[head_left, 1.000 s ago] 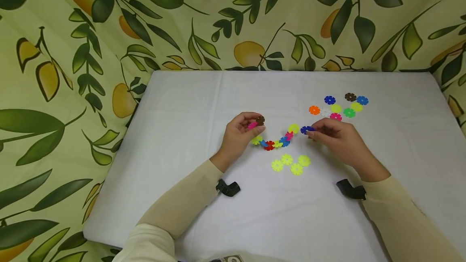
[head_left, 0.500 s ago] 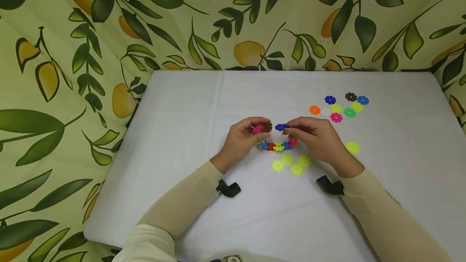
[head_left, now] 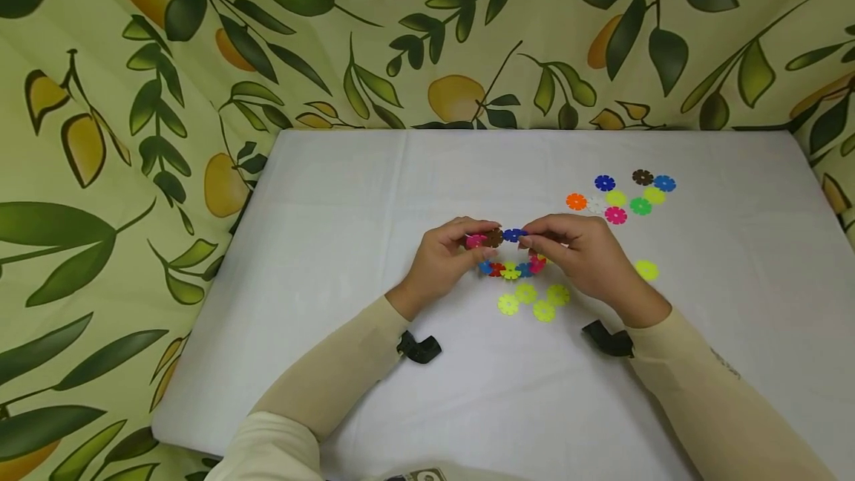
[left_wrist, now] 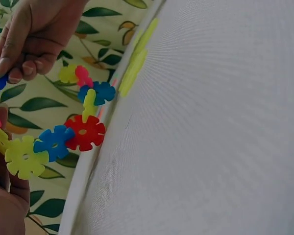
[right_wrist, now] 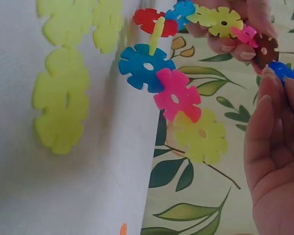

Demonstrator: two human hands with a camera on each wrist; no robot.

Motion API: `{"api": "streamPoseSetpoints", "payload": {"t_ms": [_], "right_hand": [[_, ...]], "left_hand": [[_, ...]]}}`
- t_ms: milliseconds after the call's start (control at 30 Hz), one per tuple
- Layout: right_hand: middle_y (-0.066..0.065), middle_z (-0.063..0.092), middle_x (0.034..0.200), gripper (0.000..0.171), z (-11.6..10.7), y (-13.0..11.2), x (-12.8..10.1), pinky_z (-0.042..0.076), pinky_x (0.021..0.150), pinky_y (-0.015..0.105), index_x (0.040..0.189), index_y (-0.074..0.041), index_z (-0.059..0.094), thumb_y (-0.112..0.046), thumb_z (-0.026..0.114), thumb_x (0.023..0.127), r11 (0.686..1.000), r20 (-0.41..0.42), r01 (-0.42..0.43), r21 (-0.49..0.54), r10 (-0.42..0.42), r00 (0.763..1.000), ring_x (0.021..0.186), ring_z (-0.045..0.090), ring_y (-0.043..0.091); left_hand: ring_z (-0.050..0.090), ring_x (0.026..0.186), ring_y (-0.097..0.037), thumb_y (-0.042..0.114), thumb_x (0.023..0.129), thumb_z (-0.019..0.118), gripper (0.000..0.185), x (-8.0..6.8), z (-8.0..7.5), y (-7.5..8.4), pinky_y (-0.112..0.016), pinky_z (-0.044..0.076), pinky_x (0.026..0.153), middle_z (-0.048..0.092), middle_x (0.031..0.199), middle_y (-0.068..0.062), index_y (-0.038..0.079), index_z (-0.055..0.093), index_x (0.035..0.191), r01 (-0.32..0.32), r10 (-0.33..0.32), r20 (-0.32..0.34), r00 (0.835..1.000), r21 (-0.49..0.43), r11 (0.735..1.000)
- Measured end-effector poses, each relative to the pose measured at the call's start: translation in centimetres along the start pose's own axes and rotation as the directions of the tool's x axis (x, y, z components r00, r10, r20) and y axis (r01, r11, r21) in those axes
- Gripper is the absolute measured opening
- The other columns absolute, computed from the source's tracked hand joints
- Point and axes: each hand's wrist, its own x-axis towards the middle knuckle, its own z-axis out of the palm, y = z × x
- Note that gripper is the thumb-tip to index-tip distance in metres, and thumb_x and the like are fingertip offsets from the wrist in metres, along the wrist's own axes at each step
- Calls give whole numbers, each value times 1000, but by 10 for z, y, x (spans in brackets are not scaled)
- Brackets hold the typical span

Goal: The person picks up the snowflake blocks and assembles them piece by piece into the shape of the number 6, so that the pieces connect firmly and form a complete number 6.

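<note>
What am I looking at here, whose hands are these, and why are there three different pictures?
No machine: a person wears one camera on the head and one on each wrist. The head view looks down at a white table. The left hand holds one end of a chain of plastic flower discs, by its pink and brown discs. The right hand pinches the dark blue disc at the other end, beside the brown one. Loose discs lie farther back; four yellow ones lie nearer. The wrist views show the chain close up.
</note>
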Motion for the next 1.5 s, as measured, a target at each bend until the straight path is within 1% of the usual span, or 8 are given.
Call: {"api": "streamPoseSetpoints", "payload": {"t_ms": [467,633,800,1067,1200,1300,1400,1500], "right_hand": [[-3,77,88,11,1,-12,5,58,70,22,99,-6,83,4,83,94,990,43,43,-135,-38,998,77,70,12],[0,77,90,10,5,-13,9,58,68,25,100,-6,83,3,83,95,990,42,57,-126,-52,998,78,70,13],[-1,78,100,11,2,-7,7,57,73,22,112,-5,81,-2,79,101,998,0,0,-70,0,1000,82,71,16],[10,76,107,19,-41,13,-15,55,81,18,126,2,74,-2,64,110,989,-155,-104,108,120,981,92,71,17],[12,75,110,23,-66,33,-35,56,83,21,129,10,69,-4,61,112,951,-205,-118,287,181,962,94,70,22],[14,73,114,26,-84,52,-50,56,85,19,131,13,65,-4,59,113,941,-204,-161,296,227,952,100,69,22],[7,74,120,29,-102,72,-63,53,89,16,136,8,65,-9,62,112,941,-166,-295,166,322,932,107,67,16],[-1,74,123,33,-119,91,-74,48,90,12,139,2,65,-11,69,110,916,-91,-393,83,399,912,112,65,8]], "left_hand": [[67,109,-29,-15,93,78,37,1,0,1,-35,56,87,76,120,-14,-10,73,130,-10,10,2,1000,51,999],[67,110,-29,-17,93,77,39,1,-1,2,-36,56,91,75,120,-15,-10,71,131,2,-2,-12,1000,32,999],[67,109,-28,-13,97,74,36,1,-3,0,-35,58,92,71,123,-17,-11,66,132,54,-54,-32,998,6,999],[67,102,-24,-7,102,69,31,2,-11,-7,-29,57,90,68,110,-14,-11,62,132,127,-132,-153,979,-44,991],[64,102,-22,-4,103,70,30,3,-10,-7,-28,56,88,67,111,-11,-11,63,131,152,-154,-162,975,-23,988],[63,103,-21,-3,102,71,30,3,-9,-7,-28,55,87,68,113,-11,-10,64,130,185,-184,-184,966,-10,983],[62,104,-22,-2,102,71,29,3,-9,-8,-27,54,87,67,113,-12,-9,65,130,212,-212,-212,954,-21,977],[62,101,-22,-2,102,71,28,1,-9,-10,-25,54,86,66,112,-10,-9,65,129,231,-233,-232,944,-36,972]]}}
